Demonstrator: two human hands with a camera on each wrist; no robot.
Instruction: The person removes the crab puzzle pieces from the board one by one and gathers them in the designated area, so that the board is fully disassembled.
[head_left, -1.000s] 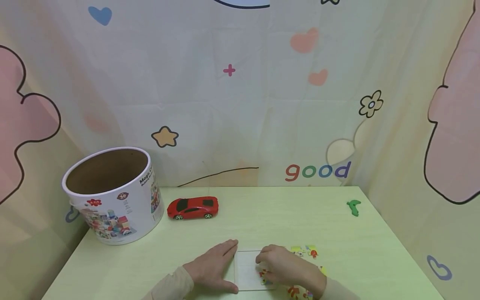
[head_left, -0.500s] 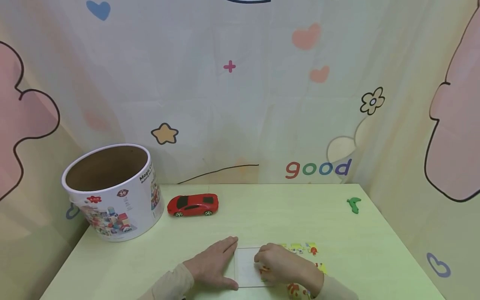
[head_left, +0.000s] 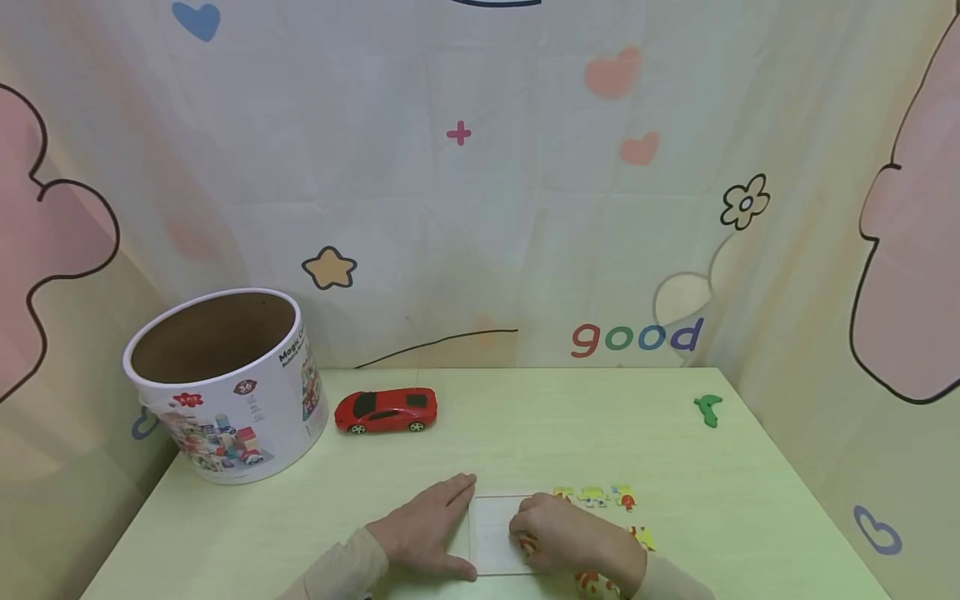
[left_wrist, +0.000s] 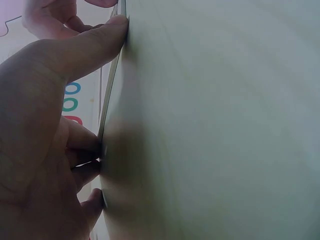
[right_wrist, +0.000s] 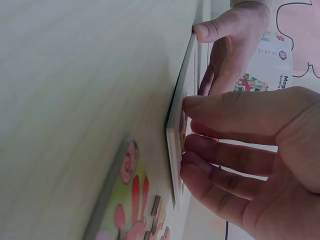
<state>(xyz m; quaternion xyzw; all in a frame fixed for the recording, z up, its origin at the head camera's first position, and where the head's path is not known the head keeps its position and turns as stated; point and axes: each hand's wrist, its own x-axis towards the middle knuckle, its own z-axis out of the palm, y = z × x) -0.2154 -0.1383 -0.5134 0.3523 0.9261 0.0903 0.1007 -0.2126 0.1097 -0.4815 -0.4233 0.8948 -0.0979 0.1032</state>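
A flat white puzzle tray (head_left: 495, 533) with a raised rim lies near the front of the table. My left hand (head_left: 423, 529) rests along its left side, thumb at the near corner and fingers stretched to the far one. Over the tray's right part, my right hand (head_left: 566, 533) pinches a red-and-yellow puzzle piece (head_left: 528, 545) with curled fingers. In the right wrist view, the thumb and fingertips meet the piece (right_wrist: 183, 131) right at the tray's rim (right_wrist: 173, 132); the fingers hide most of it.
Several loose puzzle pieces (head_left: 593, 497) lie right of the tray, some partly under the right forearm. A red toy car (head_left: 386, 411) and a large white bucket (head_left: 240, 417) stand at the back left. A small green object (head_left: 707, 410) lies far right.
The right hand shifts slightly over the tray, and the piece under its fingers has turned a little. The left hand stays at the tray's side. The head view tilts slightly down.
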